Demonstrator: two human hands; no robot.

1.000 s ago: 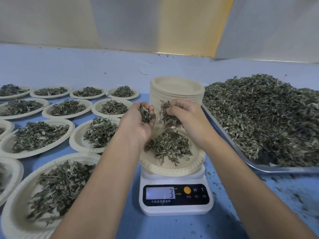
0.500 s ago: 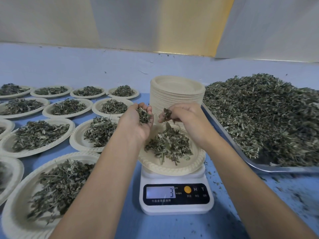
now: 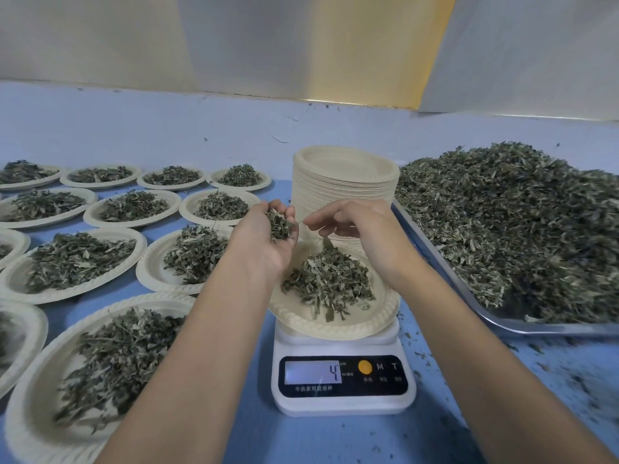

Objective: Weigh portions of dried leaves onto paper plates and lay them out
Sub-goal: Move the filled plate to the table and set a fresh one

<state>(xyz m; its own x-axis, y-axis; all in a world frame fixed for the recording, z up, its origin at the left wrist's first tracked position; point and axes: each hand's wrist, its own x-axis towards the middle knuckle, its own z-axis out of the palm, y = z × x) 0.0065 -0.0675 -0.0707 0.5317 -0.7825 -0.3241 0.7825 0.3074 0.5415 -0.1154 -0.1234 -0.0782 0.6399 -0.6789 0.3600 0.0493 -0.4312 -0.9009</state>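
Since half a second ago the scale (image 3: 343,393) has gone from 3 to 4, and the right hand (image 3: 355,226) has dropped its pinch of leaves. Its fingers now hang loosely spread, holding nothing, above the paper plate (image 3: 335,329) on the scale. The left hand (image 3: 264,242) stays cupped around a small clump of leaves (image 3: 279,226) (palm up, just beside the right). The portion (image 3: 330,279) lies heaped mid-plate. The blue tabletop (image 3: 234,430) carries filled plates (image 3: 77,262) at left, a plate stack (image 3: 345,182) behind the scale, and a metal tray (image 3: 469,296) of loose leaves (image 3: 519,222) at right, with crumbs (image 3: 552,380) strewn beside it. Pale wall panels (image 3: 268,45) close the back.
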